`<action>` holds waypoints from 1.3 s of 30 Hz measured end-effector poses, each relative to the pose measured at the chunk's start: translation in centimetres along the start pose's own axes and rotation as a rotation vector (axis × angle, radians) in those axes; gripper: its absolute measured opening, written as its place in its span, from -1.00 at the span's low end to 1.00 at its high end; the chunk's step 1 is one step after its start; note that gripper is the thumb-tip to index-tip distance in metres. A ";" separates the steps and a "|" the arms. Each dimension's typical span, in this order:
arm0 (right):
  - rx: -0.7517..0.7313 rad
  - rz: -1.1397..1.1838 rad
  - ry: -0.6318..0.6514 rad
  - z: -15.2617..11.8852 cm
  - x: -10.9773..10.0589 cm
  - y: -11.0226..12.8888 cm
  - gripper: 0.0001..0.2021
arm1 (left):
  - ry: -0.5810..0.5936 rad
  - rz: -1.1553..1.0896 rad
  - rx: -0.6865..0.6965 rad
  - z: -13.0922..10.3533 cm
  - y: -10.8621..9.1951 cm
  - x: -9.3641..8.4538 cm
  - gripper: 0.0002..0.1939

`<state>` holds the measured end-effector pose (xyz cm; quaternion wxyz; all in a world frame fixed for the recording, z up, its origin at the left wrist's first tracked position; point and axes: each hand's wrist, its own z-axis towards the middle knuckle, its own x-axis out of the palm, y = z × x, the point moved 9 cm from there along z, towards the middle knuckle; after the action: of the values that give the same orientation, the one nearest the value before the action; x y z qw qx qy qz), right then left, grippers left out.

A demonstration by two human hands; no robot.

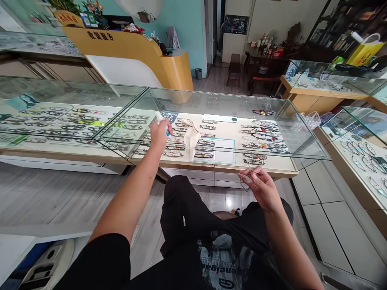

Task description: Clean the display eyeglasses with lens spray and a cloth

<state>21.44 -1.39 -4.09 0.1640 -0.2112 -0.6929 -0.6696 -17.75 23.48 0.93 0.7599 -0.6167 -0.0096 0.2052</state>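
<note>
My left hand is closed around a small spray bottle with a white top, over the glass top of the display case. A bit of blue shows below the fingers. My right hand pinches a thin-framed pair of eyeglasses above my lap, in front of the case's near edge. A cream cloth lies crumpled on the glass, just right of my left hand. Beneath the glass, rows of eyeglasses rest on a white surface.
The glass display case spans the front, with another case joined on its left. A third case stands at the right. Behind is a yellow counter. A stool and a grey bin stand farther back.
</note>
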 end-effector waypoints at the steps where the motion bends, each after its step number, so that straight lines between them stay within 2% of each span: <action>1: 0.002 -0.009 -0.002 0.1 0.1 -0.1 -0.71 | 0.108 -0.125 0.013 -2.0 -0.9 1.1 -0.49; 3: 0.016 -0.031 0.007 0.3 0.5 -0.5 -0.71 | 0.334 -0.299 -0.043 -6.7 -2.6 3.6 -0.28; 5: 0.041 -0.051 0.032 0.5 1.2 -0.9 -0.71 | 0.587 -0.467 -0.185 -11.6 -3.9 6.6 -0.12; 8: 0.064 -0.049 0.078 0.6 2.8 -1.3 -0.72 | 0.898 -0.684 -0.347 -17.7 -6.4 10.2 -0.06; 10: 0.081 -0.048 0.098 0.6 3.8 -1.3 -0.71 | 1.022 -0.805 -0.386 -20.0 -7.8 11.7 -0.06; 13: 0.109 -0.058 0.091 0.5 4.6 -1.5 -0.68 | 1.106 -0.863 -0.396 -21.7 -8.3 13.2 -0.08; 15: 0.128 -0.046 0.080 0.5 4.6 -1.8 -0.68 | 1.083 -0.815 -0.359 -22.0 -7.7 13.9 -0.10; 16: 0.142 -0.034 0.078 0.4 4.6 -2.0 -0.69 | 1.035 -0.767 -0.316 -21.8 -7.3 14.1 -0.11; 20: 0.196 0.011 0.071 0.2 4.3 -3.2 -0.71 | 0.735 -0.418 -0.027 -20.5 -5.8 13.8 -0.17; 23: 0.209 0.028 0.059 0.1 4.1 -3.9 -0.70 | 0.636 -0.136 0.167 -20.4 -5.8 13.9 -0.23; 26: 0.203 0.034 0.042 0.0 4.0 -4.0 -0.69 | 0.617 0.034 0.237 -20.6 -5.9 14.4 -0.26; 30: 0.195 0.032 0.041 -0.2 4.0 -3.9 -0.68 | 0.606 0.140 0.269 -20.5 -6.5 14.7 -0.29; 34: 0.179 0.039 0.048 -0.1 3.9 -3.8 -0.69 | 0.630 0.148 0.282 -20.8 -6.7 14.8 -0.28; 39: 0.131 0.076 -0.013 0.6 3.0 -2.9 -0.70 | 0.680 0.150 0.253 -22.2 -6.1 14.4 -0.26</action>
<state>17.40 -0.64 -5.08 0.1984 -0.2306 -0.7279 -0.6146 3.21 6.52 -2.04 0.7728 -0.5497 0.3142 0.0435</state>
